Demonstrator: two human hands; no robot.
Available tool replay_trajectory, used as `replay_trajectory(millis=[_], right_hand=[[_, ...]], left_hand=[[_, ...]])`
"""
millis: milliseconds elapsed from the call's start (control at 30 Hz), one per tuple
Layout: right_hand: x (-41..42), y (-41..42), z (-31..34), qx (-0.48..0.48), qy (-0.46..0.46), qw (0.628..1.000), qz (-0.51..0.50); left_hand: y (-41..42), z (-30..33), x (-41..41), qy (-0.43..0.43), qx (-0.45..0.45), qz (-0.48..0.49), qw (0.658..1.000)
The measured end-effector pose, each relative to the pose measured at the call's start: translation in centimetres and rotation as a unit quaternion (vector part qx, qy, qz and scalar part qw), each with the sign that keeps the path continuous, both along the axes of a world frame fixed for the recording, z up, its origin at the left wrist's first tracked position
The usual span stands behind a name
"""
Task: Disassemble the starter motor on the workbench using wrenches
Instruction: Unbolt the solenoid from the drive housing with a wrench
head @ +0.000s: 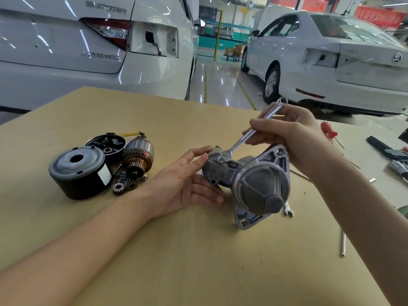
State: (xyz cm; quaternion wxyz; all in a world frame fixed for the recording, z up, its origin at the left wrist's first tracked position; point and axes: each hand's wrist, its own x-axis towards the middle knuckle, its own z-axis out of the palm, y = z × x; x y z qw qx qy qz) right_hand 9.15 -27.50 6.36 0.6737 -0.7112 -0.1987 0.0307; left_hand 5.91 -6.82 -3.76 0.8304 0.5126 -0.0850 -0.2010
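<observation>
Starter motor housing (pixel 254 184) lies centre-right of the frame on the desk (pixel 176 250); my left hand (pixel 187 182) cups its rear end, fingers nearly straight, pressed against the casting, I judge to stop it rolling. Right hand (pixel 291 133) has its fingers curled round the wrench (pixel 249 133), whose lower end sits on a bolt (pixel 221 160) atop the housing, shaft angled up for leverage. Removed parts, field casing (pixel 79 173), armature (pixel 138 157) and gears (pixel 119 188), sit grouped centre-left, out of the wrench's swing.
</observation>
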Motion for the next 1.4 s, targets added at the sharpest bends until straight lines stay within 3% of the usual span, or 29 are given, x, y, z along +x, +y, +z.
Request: replay_trajectory(millis=[533,733,867,1000,1067,1133,1267,1333,1400], right_hand=[[-0.4,0.0,0.3,-0.07,-0.053,0.996,0.014],[-0.4,1.6,1.7,-0.174,-0.132,0.976,0.028],[-0.8,5.8,2.9,-0.272,-0.222,0.928,0.121],[-1.5,9.5,1.7,-0.473,-0.341,0.79,0.187],[-1.8,9.8,1.1,-0.496,-0.345,0.77,0.204],[-2.1,8.9,1.3,-0.429,-0.34,0.813,0.199],[-2.2,4.8,2.4,-0.11,-0.205,0.961,0.149],[-1.5,2.4,2.5,-0.014,-0.133,0.985,0.106],[-0.7,0.7,2.1,0.017,-0.071,0.994,0.078]], left_hand=[[-0.1,0.3,-0.1,0.005,0.002,0.001,1.0],[0.0,0.2,-0.1,0.004,0.016,0.001,1.0],[-0.1,0.3,-0.1,0.005,0.02,0.016,1.0],[-0.2,-0.1,-0.1,0.001,0.033,0.016,0.999],[-0.1,-0.5,-0.1,0.006,0.047,0.007,0.999],[-0.2,-0.3,0.0,0.007,0.042,0.012,0.999],[-0.2,0.2,0.0,0.004,0.015,0.011,1.0],[-0.2,0.1,0.0,0.007,0.008,0.004,1.0],[-0.1,0.0,0.0,0.005,0.005,0.001,1.0]])
